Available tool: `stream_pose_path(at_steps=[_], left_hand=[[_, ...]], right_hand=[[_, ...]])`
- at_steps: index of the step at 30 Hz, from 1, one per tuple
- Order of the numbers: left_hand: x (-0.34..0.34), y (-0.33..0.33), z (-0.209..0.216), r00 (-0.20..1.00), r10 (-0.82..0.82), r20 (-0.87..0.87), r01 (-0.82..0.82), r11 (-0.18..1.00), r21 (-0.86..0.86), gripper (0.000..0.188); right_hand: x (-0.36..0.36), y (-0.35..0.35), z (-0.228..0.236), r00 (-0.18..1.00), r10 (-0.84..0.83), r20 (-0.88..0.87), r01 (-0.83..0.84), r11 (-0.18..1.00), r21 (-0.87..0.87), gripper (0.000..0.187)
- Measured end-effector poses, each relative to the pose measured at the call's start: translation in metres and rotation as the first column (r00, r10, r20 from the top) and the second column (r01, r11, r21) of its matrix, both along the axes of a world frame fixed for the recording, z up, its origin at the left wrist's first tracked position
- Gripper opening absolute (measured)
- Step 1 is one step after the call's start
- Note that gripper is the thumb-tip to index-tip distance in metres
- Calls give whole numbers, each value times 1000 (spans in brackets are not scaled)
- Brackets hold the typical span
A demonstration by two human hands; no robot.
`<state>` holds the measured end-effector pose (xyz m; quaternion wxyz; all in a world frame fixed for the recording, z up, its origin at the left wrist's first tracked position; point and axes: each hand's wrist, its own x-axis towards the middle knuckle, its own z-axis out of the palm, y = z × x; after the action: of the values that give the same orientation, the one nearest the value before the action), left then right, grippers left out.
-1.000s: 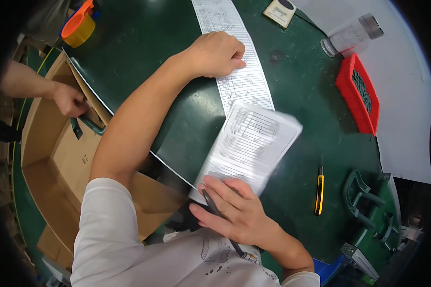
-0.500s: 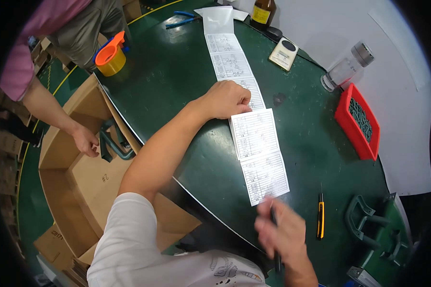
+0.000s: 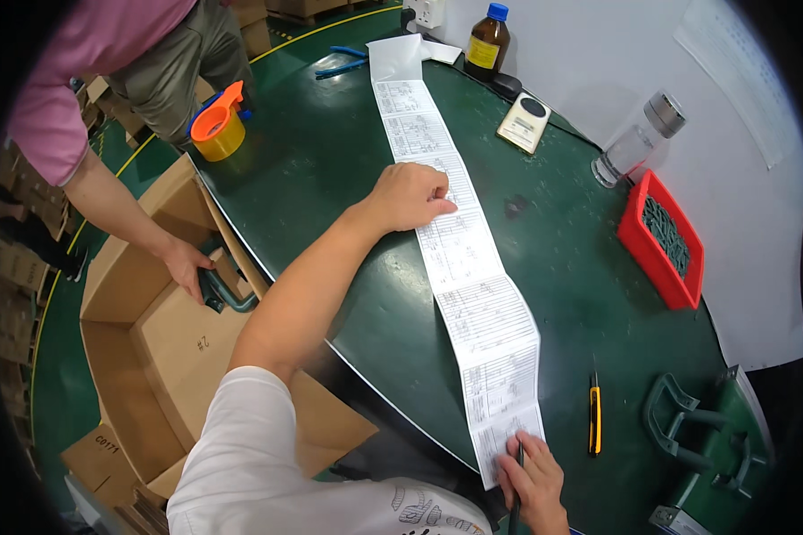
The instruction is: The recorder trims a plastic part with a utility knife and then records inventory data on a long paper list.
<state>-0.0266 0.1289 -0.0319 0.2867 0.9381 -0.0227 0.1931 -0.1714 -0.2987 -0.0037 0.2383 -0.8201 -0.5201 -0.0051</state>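
A long strip of white printed labels (image 3: 486, 312) runs down the green table from the far edge towards me. My left hand (image 3: 410, 198), its fingers curled and thumb low, holds the strip against the tabletop about midway. Down at the near end my right hand (image 3: 533, 481) is closed around a dark pen (image 3: 516, 499), with its fingertips on the last label. Just right of that hand lies a yellow-and-black utility knife (image 3: 595, 415).
Left of the table stands an open cardboard box (image 3: 161, 357); another person's hand (image 3: 187, 267) grips a green handle (image 3: 227, 292) inside it. A red bin (image 3: 660, 241) of small green parts, glass bottle (image 3: 629, 147), tape dispenser (image 3: 217, 134) and green handled piece (image 3: 723, 455) sit on the table.
The folded lower part of the strip now lies opened out and reaches nearer me. My right hand has moved down to its end. The co-worker's hand has taken hold of the green handle.
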Motion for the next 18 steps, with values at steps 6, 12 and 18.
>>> stream_pose_path(at_steps=[6, 12, 18], left_hand=[[3, -3, 3, 998, 42, -37, -40, 999, 33, 24], [0, -4, 3, 996, -7, 90, -1, 996, 89, 17], [4, -16, -3, 956, -151, 252, 122, 984, 128, 15]], right_hand=[[-37, -31, 22, 989, -149, 1, 149, 989, 24, 18], [-29, -38, 37, 988, -135, -70, 140, 988, 61, 22], [1, -15, 42, 995, -101, -22, 103, 989, 102, 29]])
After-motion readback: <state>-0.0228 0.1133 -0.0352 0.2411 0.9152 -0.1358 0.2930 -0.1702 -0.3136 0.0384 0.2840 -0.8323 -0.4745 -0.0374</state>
